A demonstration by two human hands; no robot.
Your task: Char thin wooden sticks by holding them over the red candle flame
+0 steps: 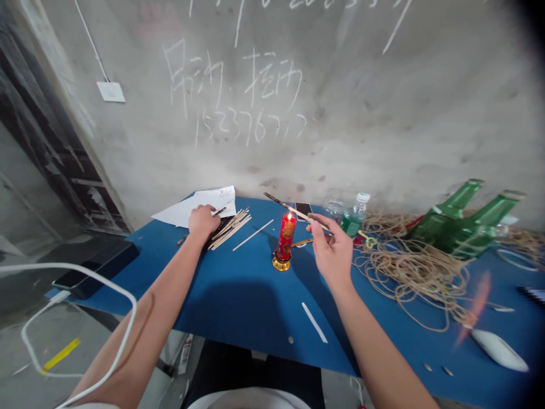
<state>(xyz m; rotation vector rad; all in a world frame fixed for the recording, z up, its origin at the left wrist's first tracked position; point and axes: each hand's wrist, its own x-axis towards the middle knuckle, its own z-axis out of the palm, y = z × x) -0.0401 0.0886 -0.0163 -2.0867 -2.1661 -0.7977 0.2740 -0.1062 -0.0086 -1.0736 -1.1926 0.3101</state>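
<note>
"Candle point(288, 232) first, from the head view: what makes it stand upright?"

"Its gold holder point(281, 263), I think; the broad foot sits flat on the blue table point(251, 267). Being between the two hands probably puts the flame point(290, 216) within reach of either."

"And the right hand point(332, 250)?"

"Pinching a thin stick point(309, 218) between thumb and fingers, near its pale end. The dark end slants up and away to the left, past the flame. Such a grip likely spares the fingers the heat."

"Does that stick touch the fire?"

"They meet in the view, but I can't tell whether it lies in the flame, just above or behind."

"What about the left hand point(203, 221)?"

"Low over the table's far left part, fingers bent, just left of the bundle of sticks point(232, 229). A dark tip point(220, 211) pokes out beyond the fingers; whether they grip anything, I can't tell."

"Why put the bundle there?"

"Handy for that hand, I'd guess, yet apart from the flame. One loose stick point(253, 234) lies between it and the candle."

"And the tangled rope point(419, 278)?"

"Right of the right hand, beside the green bottles point(483, 223). It looks set aside, perhaps so the forearm has room."
</note>
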